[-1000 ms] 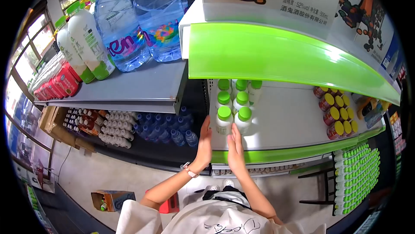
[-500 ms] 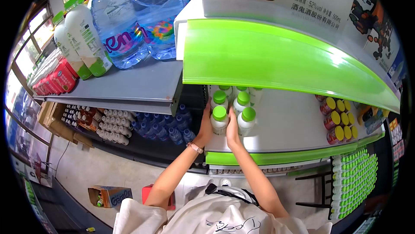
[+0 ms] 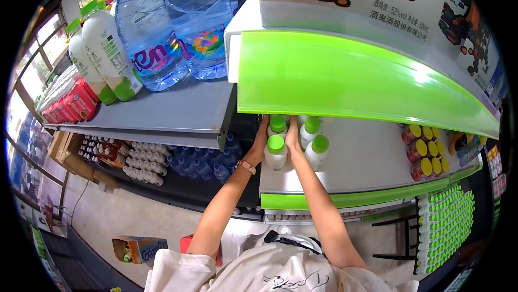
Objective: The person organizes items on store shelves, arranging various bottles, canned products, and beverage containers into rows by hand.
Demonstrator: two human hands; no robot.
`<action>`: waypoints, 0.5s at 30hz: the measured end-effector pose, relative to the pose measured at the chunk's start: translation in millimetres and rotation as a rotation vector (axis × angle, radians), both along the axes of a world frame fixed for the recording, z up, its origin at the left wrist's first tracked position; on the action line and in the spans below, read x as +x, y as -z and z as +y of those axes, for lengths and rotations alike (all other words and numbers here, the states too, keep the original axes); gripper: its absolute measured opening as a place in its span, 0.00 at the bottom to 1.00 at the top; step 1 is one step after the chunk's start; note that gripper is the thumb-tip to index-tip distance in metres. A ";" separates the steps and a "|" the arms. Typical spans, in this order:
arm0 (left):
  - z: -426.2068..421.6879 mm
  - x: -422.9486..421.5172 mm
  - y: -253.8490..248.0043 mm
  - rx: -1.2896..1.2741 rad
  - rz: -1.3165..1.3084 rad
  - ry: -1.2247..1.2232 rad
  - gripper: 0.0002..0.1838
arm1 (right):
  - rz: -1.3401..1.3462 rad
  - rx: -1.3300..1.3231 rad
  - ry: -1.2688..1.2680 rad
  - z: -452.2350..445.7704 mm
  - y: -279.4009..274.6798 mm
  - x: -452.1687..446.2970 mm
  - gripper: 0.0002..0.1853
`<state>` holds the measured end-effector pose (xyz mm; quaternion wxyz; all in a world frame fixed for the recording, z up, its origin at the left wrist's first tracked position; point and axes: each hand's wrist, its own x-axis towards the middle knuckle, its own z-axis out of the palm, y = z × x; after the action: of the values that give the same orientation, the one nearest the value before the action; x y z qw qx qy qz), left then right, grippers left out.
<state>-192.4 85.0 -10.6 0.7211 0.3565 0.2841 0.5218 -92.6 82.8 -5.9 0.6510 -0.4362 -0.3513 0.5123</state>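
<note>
White bottles with green caps stand upright in two columns on the white shelf. My left hand (image 3: 260, 143) lies along the left side of the left column, fingers stretched forward. My right hand (image 3: 292, 140) reaches in between the columns, also with straight fingers. Between my hands are the front bottle (image 3: 275, 154) and the bottle behind it (image 3: 277, 125). To the right of my right hand stand another front bottle (image 3: 317, 151) and one behind it (image 3: 310, 130). The fingertips and the bottles farther back are partly hidden under the green shelf strip.
A green price strip (image 3: 345, 79) overhangs my hands, with a large box (image 3: 350, 6) above it. Yellow-lidded jars (image 3: 422, 168) stand at the right. Large water bottles (image 3: 151, 38) are on the grey shelf (image 3: 167, 114) at the left. A stool (image 3: 402, 232) stands below right.
Both hands have slid deeper into the shelf along the left column, from the front bottle to the one behind. The view has shifted slightly.
</note>
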 end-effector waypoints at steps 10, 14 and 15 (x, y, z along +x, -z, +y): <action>52.5 9.0 34.0 0.094 0.026 -0.093 0.33 | 0.159 0.002 -0.185 49.2 49.3 21.2 0.36; 55.1 -8.4 58.6 0.056 0.150 -0.051 0.28 | 0.187 -0.095 -0.186 50.9 72.7 15.6 0.40; 53.4 -11.3 61.3 0.059 0.186 -0.080 0.27 | 0.122 -0.077 -0.128 60.2 95.1 16.7 0.40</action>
<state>-203.7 138.5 -72.0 0.6594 0.4128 0.3481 0.5231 -75.9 143.0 -101.0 0.6198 -0.4055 -0.3184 0.5916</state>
